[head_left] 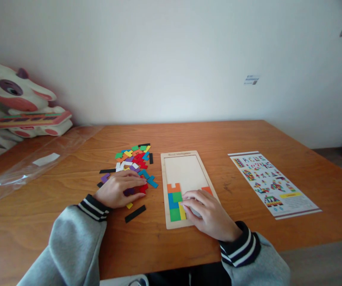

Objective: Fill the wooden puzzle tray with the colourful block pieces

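Note:
My left hand (117, 188) lies on a heap of flat coloured puzzle pieces, fingers stretched out over red pieces (142, 189) and a purple piece (128, 192). A black bar piece (135, 213) rests just in front of it. To the right is a shallow wooden puzzle tray (183, 167). Its near left part holds an orange piece (173, 189), blue pieces (171, 200), green pieces (175, 215) and a yellow piece (182, 211). Over the tray's near right part, my right hand (208, 212) has its fingers apart, tips by the yellow piece. Another orange piece (206, 190) shows behind it; my palm hides what lies beneath.
A printed pattern sheet (275, 184) lies on the wooden table (236, 238) at the right. At the left are a clear plastic bag (18, 178) and a cow-shaped toy keyboard (28, 103). A white wall (159, 59) stands behind the table.

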A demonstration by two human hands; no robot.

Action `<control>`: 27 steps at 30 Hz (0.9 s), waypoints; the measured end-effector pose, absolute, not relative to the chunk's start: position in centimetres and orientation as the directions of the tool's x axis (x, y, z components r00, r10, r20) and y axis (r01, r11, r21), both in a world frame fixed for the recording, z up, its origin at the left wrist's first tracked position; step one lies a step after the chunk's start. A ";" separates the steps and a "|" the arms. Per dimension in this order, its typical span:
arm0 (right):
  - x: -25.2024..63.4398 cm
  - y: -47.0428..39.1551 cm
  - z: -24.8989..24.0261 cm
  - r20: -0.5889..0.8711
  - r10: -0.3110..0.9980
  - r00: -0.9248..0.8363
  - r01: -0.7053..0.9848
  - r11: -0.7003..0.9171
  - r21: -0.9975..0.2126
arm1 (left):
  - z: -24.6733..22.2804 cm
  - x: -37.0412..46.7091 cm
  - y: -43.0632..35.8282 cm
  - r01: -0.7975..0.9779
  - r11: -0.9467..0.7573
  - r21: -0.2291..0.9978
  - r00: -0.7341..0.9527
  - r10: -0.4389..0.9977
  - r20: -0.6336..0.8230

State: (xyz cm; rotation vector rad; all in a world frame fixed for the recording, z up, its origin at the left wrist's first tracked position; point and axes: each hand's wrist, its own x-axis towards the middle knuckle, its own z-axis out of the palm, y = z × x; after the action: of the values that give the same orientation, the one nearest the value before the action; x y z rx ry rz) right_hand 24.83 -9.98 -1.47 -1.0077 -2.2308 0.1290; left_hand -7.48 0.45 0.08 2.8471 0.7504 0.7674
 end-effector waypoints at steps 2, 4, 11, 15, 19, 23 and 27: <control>24.8 -10.0 -1.5 0.543 0.697 -0.468 0.629 0.694 -0.350 | -0.1 -7.3 0.3 0.419 -0.880 0.225 0.767 0.476 0.430; 24.8 -10.0 -1.4 0.541 0.699 -0.466 0.630 0.692 -0.352 | -0.2 -7.1 0.3 0.405 -0.887 0.223 0.780 0.462 0.421; 24.8 -9.9 -1.4 0.534 0.705 -0.467 0.634 0.687 -0.354 | -0.2 -6.7 0.7 0.429 -0.869 0.246 0.781 0.494 0.382; 24.8 -9.9 -1.6 0.535 0.704 -0.467 0.635 0.688 -0.351 | -0.3 -6.4 0.6 0.468 -0.826 0.313 0.744 0.560 0.365; 24.8 -9.9 -1.4 0.540 0.705 -0.460 0.635 0.686 -0.355 | -0.4 -6.4 0.5 0.490 -0.790 0.368 0.723 0.605 0.334; 24.8 -9.8 -1.2 0.530 0.713 -0.459 0.634 0.681 -0.368 | 0.2 -5.3 0.6 0.458 -0.769 0.446 0.645 0.633 0.428; 24.8 -9.7 -1.3 0.523 0.719 -0.458 0.627 0.678 -0.384 | 0.7 -1.3 0.7 0.359 -0.777 0.517 0.586 0.619 0.524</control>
State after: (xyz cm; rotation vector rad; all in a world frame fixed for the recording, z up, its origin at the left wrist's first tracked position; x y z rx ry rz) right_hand 24.83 -9.67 -1.28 -1.0294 -2.2168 0.1772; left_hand -1.31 0.74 0.72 2.4620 0.7916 1.0129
